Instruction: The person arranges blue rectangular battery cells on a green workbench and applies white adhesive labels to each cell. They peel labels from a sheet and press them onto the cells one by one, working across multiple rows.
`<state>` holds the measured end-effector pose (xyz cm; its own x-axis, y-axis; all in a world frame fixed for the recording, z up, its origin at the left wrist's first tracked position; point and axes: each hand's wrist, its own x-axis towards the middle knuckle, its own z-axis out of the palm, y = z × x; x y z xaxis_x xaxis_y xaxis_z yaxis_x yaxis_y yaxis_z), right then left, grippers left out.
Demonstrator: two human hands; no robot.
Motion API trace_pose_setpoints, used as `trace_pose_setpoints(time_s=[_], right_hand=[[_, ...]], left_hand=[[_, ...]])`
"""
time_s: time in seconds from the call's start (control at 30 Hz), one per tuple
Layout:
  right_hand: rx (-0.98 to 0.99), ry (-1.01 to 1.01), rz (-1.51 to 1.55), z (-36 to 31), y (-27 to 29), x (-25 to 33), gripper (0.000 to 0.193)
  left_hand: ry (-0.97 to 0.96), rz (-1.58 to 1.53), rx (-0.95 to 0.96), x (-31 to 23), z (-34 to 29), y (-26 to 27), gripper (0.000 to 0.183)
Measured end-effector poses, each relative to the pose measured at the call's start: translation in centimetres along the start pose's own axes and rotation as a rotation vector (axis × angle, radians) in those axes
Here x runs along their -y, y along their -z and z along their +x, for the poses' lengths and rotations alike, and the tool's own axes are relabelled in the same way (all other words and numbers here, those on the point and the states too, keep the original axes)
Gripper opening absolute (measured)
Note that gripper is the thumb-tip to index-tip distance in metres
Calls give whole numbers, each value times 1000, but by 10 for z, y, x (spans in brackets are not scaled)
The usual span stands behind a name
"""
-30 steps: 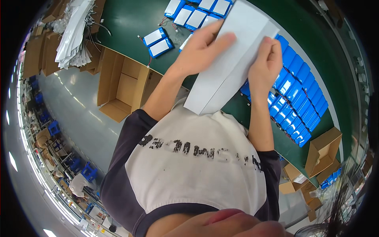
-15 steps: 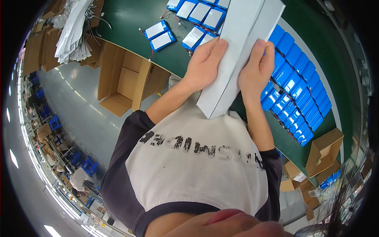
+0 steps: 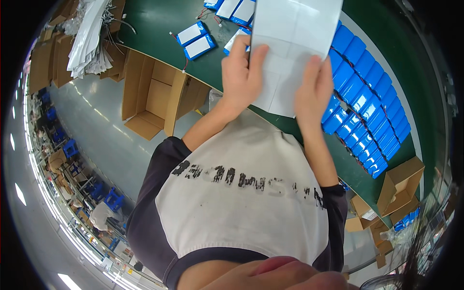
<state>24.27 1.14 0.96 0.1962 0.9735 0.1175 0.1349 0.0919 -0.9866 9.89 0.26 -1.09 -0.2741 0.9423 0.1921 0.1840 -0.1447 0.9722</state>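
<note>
We grip a white flat carton [image 3: 295, 43] with left hand [image 3: 241, 79] and right hand [image 3: 313, 94], mid-unfolding above the green surface [image 3: 159, 19]; opening it likely needs a firmer spread.

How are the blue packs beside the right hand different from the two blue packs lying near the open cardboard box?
The blue packs by the right hand lie tightly in a long row, blue sides showing. The two packs near the box lie apart from that row, white faces up. Both groups rest on the green table.

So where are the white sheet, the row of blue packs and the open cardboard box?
white sheet [image 3: 295, 43], head view, its middle
blue packs [image 3: 367, 101], head view, mid-row
cardboard box [image 3: 154, 92], head view, inner flap
</note>
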Motion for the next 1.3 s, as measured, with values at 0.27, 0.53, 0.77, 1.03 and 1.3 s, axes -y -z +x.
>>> trace_pose_setpoints(time_s=[0.27, 0.53, 0.77, 1.03, 1.3], right_hand=[[45, 108, 53, -11, -22, 2, 28], [126, 17, 68, -12, -16, 1, 23], [670, -213, -135, -16, -8, 20, 22], [475, -4, 674, 14, 14, 62, 61], [595, -113, 742, 0, 1, 63, 70]], left_hand=[[432, -582, 228, -37, 2, 3, 43], [365, -681, 305, -22, 13, 11, 43], [443, -1193, 480, -69, 67, 26, 64], [47, -63, 562, -93, 56, 66, 70], [22, 80, 473, -72, 47, 69, 93]])
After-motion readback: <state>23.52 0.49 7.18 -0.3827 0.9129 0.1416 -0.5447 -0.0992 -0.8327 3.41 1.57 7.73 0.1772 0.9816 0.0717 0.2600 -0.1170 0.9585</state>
